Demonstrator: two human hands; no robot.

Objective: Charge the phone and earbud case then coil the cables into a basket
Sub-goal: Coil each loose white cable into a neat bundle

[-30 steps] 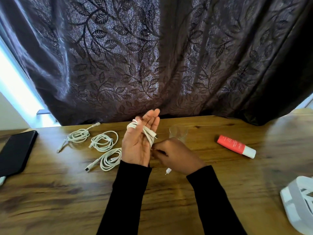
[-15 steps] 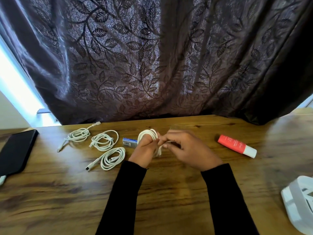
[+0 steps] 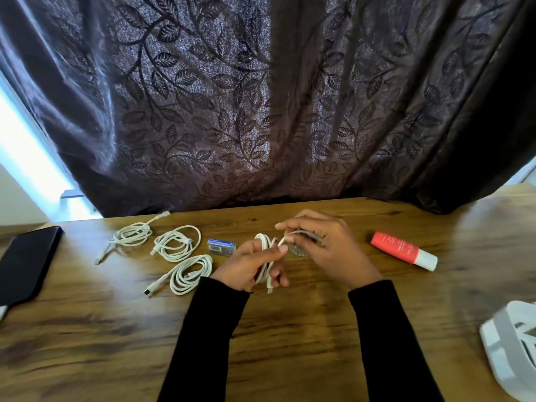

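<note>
The left hand (image 3: pixel 249 264), which a second ago was standing upright with the white cable (image 3: pixel 265 258) looped round its raised fingers, is now lying lower over the table (image 3: pixel 87 343), its fingers curling round the finished loops and gripping them. The right hand (image 3: pixel 324 250) is now pinching the loose tail and drawing it across the bundle, so this coil looks nearly tied off. Three coiled cables (image 3: pixel 177 246) are lying on the wood to the left, none yet in the white basket (image 3: pixel 504 352) sitting at the right edge, well apart.

A dark leaf-patterned curtain (image 3: pixel 261 97) is hanging behind the wooden table, with daylight coming in at its left. The black phone (image 3: pixel 26 262) is lying at the far left, a red tube (image 3: pixel 403 250) right of the hands, and a small blue box (image 3: pixel 221 246) just beside the left hand.
</note>
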